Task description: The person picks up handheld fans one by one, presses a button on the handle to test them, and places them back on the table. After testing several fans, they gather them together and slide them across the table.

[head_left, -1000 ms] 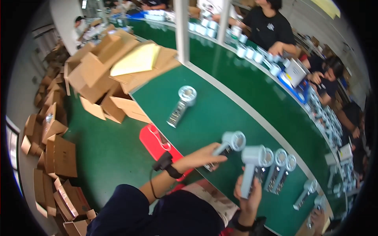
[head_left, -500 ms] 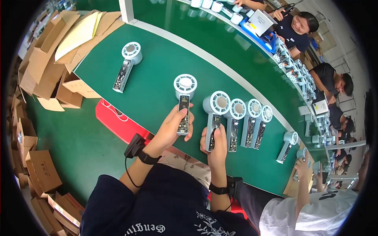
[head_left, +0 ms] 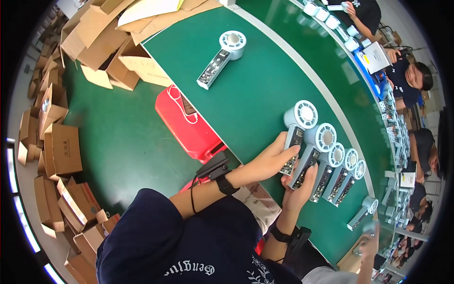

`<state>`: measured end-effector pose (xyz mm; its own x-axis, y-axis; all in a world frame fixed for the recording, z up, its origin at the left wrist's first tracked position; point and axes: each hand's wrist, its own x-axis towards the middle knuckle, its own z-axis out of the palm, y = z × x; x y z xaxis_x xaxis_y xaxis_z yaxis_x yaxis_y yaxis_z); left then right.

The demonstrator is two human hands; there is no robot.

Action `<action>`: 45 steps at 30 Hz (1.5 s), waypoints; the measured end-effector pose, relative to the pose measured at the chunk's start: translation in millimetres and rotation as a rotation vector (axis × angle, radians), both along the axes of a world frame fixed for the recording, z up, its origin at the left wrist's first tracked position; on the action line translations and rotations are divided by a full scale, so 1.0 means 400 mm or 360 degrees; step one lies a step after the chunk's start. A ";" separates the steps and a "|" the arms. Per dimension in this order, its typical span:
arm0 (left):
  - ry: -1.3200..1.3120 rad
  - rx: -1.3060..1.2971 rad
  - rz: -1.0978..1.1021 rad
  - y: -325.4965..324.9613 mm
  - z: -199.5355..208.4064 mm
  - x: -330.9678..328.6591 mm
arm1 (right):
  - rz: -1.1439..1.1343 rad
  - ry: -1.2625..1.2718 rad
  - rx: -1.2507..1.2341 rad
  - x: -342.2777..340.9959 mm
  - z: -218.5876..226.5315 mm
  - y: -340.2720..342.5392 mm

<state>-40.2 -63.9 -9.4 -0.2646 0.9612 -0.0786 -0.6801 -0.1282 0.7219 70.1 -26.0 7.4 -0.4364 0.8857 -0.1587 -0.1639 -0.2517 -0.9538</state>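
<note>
My left hand (head_left: 275, 160) is closed round the handle of a pale blue handheld fan (head_left: 303, 115), thumb on the bare circuit board along it. Close beside it, my right hand (head_left: 300, 188) grips the handle of a second handheld fan (head_left: 325, 137), thumb also on its board. The two fans nearly touch, round heads pointing away from me. Just right of them lie three similar fans (head_left: 324, 182) side by side, boards facing up. Another fan (head_left: 232, 41) lies alone at the far left of the green table (head_left: 257, 90).
One more fan (head_left: 369, 205) lies at the right, near a co-worker's blurred hand (head_left: 369, 244). A red stool (head_left: 187, 128) with a white cable and a phone stands at the table's left edge. Cardboard boxes (head_left: 61, 149) fill the left side. Other people work at the line opposite.
My view has turned, shifting the scene. My left hand has brought its fan rightward, against the one in my right hand. The right hand keeps its grip.
</note>
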 end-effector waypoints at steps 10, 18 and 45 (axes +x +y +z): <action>0.0580 0.0231 0.0581 0.067 -0.097 0.035 | -0.0136 -0.0031 -0.0165 0.021 -0.031 0.012; 0.0144 0.0027 0.0242 0.015 -0.019 0.021 | -0.0029 -0.0070 -0.0202 0.058 -0.012 0.013; 0.0007 0.0087 0.0236 0.006 -0.016 0.026 | -0.0521 -0.0453 -0.0163 0.051 -0.004 0.003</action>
